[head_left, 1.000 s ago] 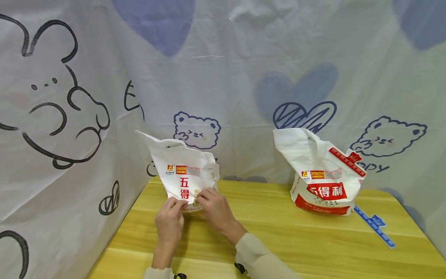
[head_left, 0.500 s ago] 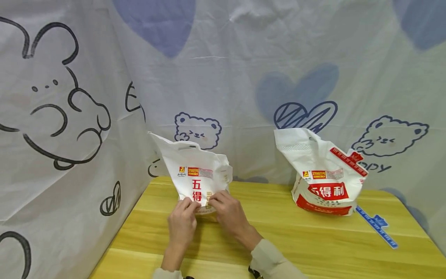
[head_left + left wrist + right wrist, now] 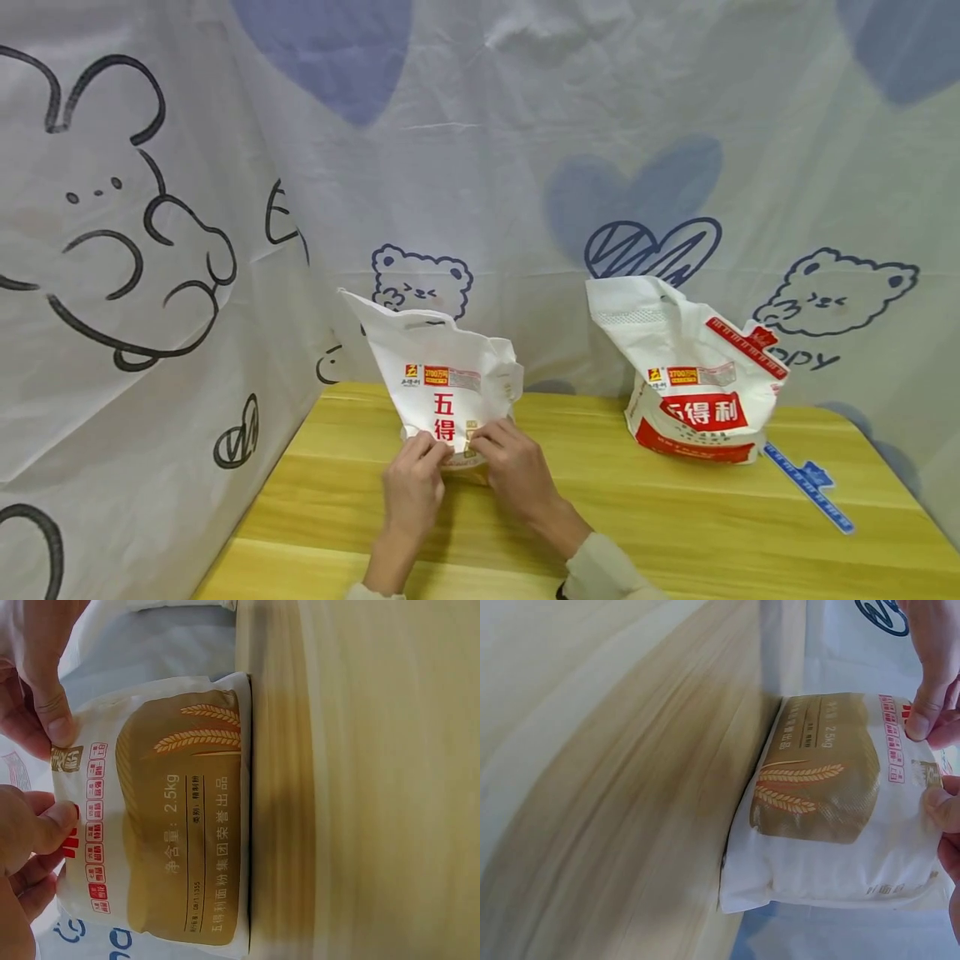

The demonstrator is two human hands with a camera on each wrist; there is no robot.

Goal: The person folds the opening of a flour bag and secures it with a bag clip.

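A white flour bag (image 3: 450,367) with red lettering stands on the wooden table at left centre, its loose top flaring up and leaning back. Its lower front, in the left wrist view, carries a gold panel (image 3: 150,847) with wheat ears. My left hand (image 3: 415,483) pinches the bag's front left of the middle, thumb in front. At the same height, my right hand (image 3: 516,468) pinches it on the right, beside the small gold stamp. In the right wrist view the left thumb (image 3: 922,712) and right thumb (image 3: 941,806) press on the front, fingers partly hidden.
A second flour bag (image 3: 697,408) stands to the right, its folded top held by a red sealing clip (image 3: 748,346). A blue sealing clip (image 3: 810,487) lies on the table (image 3: 637,517) near it. Printed cloth (image 3: 517,208) hangs behind and at left.
Both hands and the flour bag between them have shifted right along the table, towards the second bag. The grip looks the same; the second bag and blue clip have stayed put.
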